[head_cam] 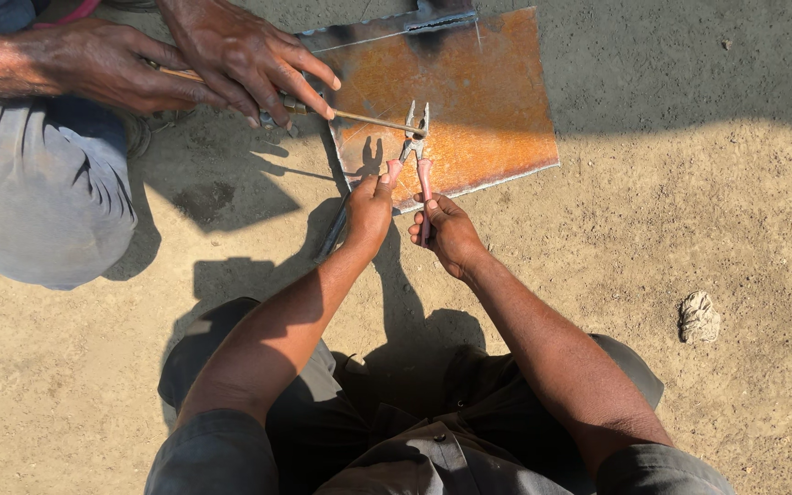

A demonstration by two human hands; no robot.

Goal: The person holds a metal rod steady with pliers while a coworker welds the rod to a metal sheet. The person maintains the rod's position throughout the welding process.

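A pair of pliers (413,147) with pink handles lies over a rusty orange metal sheet (478,101) on the sandy ground. My left hand (369,207) grips the left handle and my right hand (447,231) grips the right handle, spreading the jaws apart. The open jaws sit around the tip of a thin metal rod (373,118). Another person's two hands (231,55) hold that rod from the upper left, pointing it at the jaws.
The other person crouches at the left in grey trousers (38,192). A dark flat metal strip (334,229) lies by the sheet's near corner. A pale stone (698,317) rests on the ground at right. Shade covers the far ground.
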